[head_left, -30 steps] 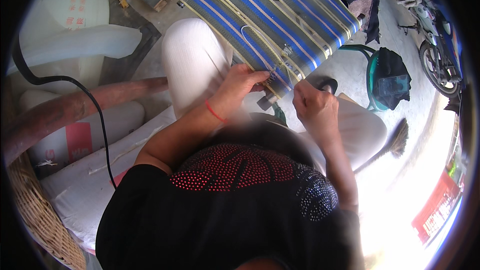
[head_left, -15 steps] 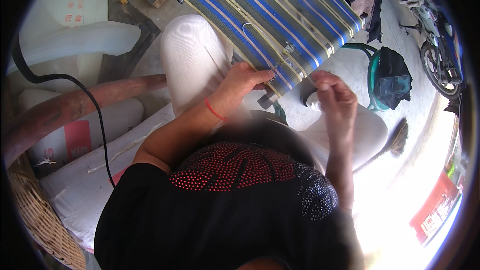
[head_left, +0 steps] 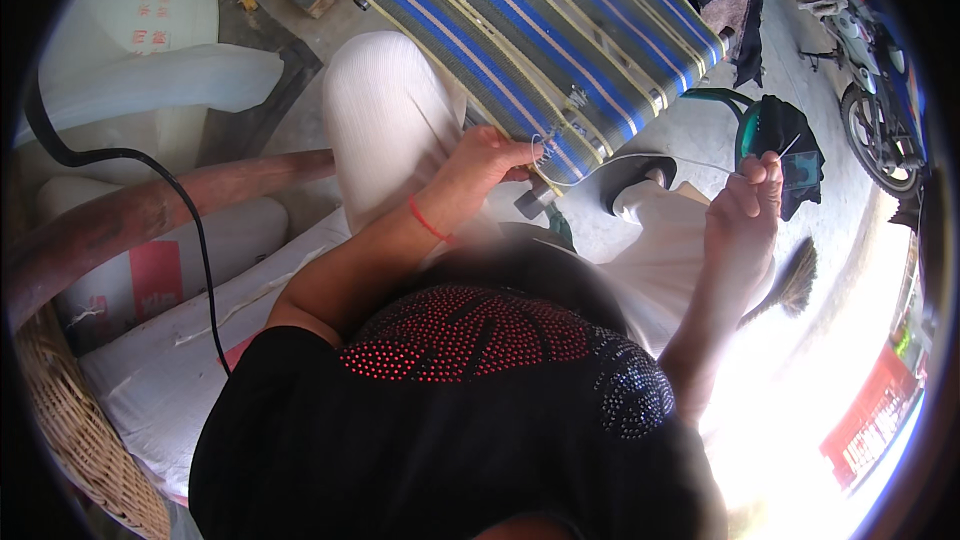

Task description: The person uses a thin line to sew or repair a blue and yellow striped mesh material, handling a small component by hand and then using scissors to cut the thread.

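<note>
A striped woven fabric (head_left: 540, 50) in blue, olive and cream is stretched on a frame in front of my knees. My left hand (head_left: 482, 162) is closed on its near corner, thumb on top, beside a dark tube end (head_left: 533, 202) of the frame. Frayed white strands show at the thumb tip. From that corner a white thread (head_left: 655, 157) runs in a loose curve to my right hand (head_left: 745, 205), which is out to the right with its fingers pinched on the thread. A thin sliver sticks out past those fingertips, too fine to make out.
On the right are a green-rimmed container (head_left: 745, 135) with black cloth and a phone-like slab on it, a brush-like thing (head_left: 797, 280) and a motorcycle (head_left: 875, 120). To the left are a curved brown bar (head_left: 170, 215), a black cable (head_left: 200, 240), pale sacks (head_left: 270, 285) and a wicker basket (head_left: 85, 430).
My right hand has moved away to the right and slightly down, drawing the thread out. The thread loop that lay on the fabric has pulled down to the corner. My left hand stays put.
</note>
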The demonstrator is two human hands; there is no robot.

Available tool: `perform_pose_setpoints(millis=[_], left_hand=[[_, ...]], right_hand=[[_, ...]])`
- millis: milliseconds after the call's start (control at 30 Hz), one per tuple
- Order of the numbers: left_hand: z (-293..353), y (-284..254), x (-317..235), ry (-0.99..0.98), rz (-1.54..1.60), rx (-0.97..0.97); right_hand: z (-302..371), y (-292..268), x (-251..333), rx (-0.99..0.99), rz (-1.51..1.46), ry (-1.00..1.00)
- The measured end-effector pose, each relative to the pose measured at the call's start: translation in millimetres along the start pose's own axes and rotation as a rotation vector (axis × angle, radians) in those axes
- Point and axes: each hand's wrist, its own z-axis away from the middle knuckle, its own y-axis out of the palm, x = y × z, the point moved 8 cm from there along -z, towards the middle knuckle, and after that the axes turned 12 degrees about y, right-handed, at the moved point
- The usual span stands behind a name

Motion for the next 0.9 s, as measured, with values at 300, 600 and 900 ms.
perform_pose_setpoints(millis=[300, 600, 900], left_hand=[[2.9, 4.0, -4.8, -0.031, 0.027, 0.013], [5.7, 5.3, -12.5, -0.014, 0.070, -0.014], [3.3, 3.3, -7.0, -0.023, 0.099, -0.015]], right_hand=[[7.2, 20.9, -55.2, -0.128, 1.287, -0.250], [2.3, 33.9, -98.2, -0.046, 1.674, -0.238], [0.7, 35.3, -96.9, -0.051, 1.699, -0.171]])
